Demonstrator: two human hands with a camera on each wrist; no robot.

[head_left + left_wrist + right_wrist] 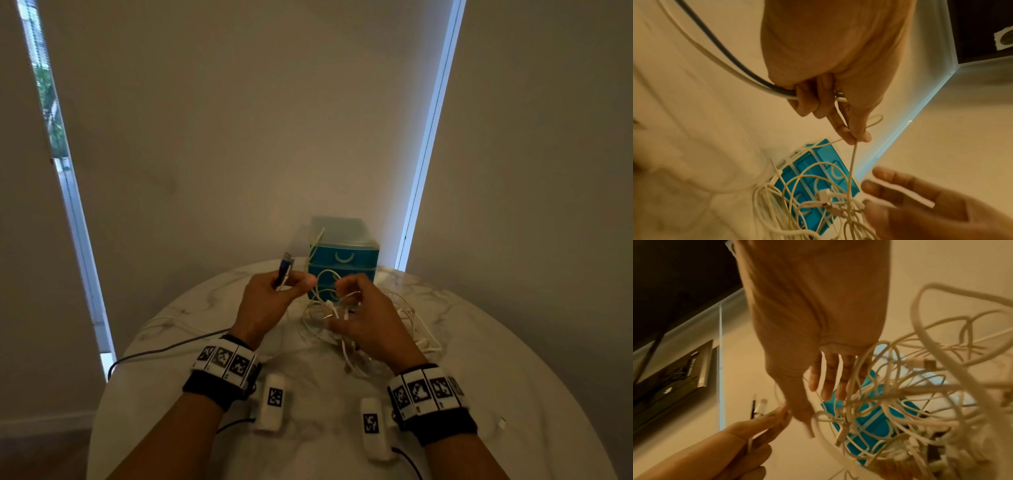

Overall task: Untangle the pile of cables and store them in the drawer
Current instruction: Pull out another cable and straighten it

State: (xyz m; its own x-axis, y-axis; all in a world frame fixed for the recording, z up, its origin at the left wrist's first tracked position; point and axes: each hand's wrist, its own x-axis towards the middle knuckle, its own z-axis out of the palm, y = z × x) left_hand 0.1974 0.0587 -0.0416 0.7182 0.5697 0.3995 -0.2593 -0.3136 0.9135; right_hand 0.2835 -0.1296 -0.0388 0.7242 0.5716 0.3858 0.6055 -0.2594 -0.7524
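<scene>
Head view: the left hand [265,301] is raised above the bench [191,329], fingers curled round a blue-tipped plug [285,267] with a white lead and a dark lead trailing off to the left. The left wrist view confirms this grip and shows thumb and forefinger also pinching a thin white strand [852,162] that runs down into the tangle of white cables [342,318]. The right hand [363,315] sits in the tangle with fingers spread and loosely hooked through several loops; the right wrist view shows no closed grip on any one strand.

The tangle lies mid-bench, partly lifted, directly in front of the teal drawer unit [346,260]. All drawers appear closed.

Handling judgement:
- The cables are light, limp and smooth; they offer no stiffness and slide easily through a loose pinch.
- Take hold at the plug bodies, which are rigid and give a firm purchase.
- Feed each plug back through its loops; pulling on the cord mid-length is likely to tighten knots.
- Connector necks are probably the weakest point; avoid sharp bends there.
</scene>
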